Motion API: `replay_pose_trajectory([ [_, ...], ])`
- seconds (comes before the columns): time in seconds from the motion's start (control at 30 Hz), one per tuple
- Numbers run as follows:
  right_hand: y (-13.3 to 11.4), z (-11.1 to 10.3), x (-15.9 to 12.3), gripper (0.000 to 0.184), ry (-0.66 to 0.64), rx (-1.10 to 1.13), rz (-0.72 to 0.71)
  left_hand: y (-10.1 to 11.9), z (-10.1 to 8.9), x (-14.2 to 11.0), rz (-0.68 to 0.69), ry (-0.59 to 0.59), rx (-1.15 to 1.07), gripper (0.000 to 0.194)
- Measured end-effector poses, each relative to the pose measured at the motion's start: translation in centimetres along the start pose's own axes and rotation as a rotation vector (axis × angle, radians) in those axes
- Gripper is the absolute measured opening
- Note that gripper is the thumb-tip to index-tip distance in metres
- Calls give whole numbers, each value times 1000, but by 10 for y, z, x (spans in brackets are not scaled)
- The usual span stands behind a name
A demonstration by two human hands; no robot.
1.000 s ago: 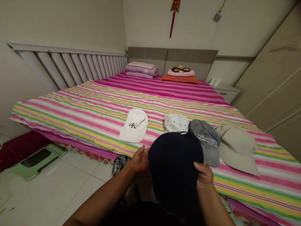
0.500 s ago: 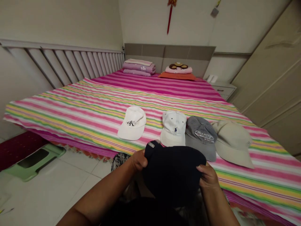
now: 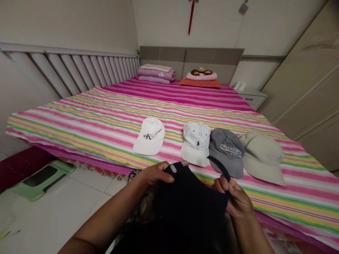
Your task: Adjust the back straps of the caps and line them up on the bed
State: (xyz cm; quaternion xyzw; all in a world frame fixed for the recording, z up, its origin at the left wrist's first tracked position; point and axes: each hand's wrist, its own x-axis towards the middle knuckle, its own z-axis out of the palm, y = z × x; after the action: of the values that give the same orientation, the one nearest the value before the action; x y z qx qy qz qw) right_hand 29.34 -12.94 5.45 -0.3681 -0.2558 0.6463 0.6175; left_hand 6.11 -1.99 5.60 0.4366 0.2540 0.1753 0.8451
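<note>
While the left hand (image 3: 156,173) pinches the dark cap (image 3: 189,197) beside its buckle (image 3: 173,168), the right hand (image 3: 235,197) grips the strap (image 3: 219,164), apart from that buckle.

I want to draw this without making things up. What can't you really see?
Head view: the lower part of the dark cap fades into the darkness below.
Head view: some fingertips of the left hand are hidden by that cap.
Head view: the top of the red wall hanging is cut off by the upper edge.
Head view: the mark on the beige cap is too small to read.
</note>
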Motion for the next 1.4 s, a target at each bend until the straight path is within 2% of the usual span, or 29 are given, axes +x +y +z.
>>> replay_pose_trajectory([
  [0.17,3,4,-2,32,-67,-36,-54,8,16,0,84,-5,6,29],
  [0.33,1,11,-6,21,-85,-54,-133,10,27,1,162,101,11,19],
  [0.5,1,14,-8,20,-43,-104,-195,12,29,3,243,102,-4,20],
  [0.63,2,13,-9,22,-47,-167,-249,11,27,5,226,59,-9,24],
  [0.83,-5,14,-11,20,34,-159,-264,14,22,6,201,63,48,25],
  [0.97,-13,22,-9,16,9,-119,-263,23,25,5,161,75,145,23],
  [1.07,-15,33,-5,17,-34,-120,-237,28,34,5,126,28,220,23],
  [1.23,-7,54,4,24,-37,-292,-142,28,45,7,104,-23,276,22],
  [1.4,2,62,10,29,-44,-377,-44,23,43,13,129,-33,380,24],
])
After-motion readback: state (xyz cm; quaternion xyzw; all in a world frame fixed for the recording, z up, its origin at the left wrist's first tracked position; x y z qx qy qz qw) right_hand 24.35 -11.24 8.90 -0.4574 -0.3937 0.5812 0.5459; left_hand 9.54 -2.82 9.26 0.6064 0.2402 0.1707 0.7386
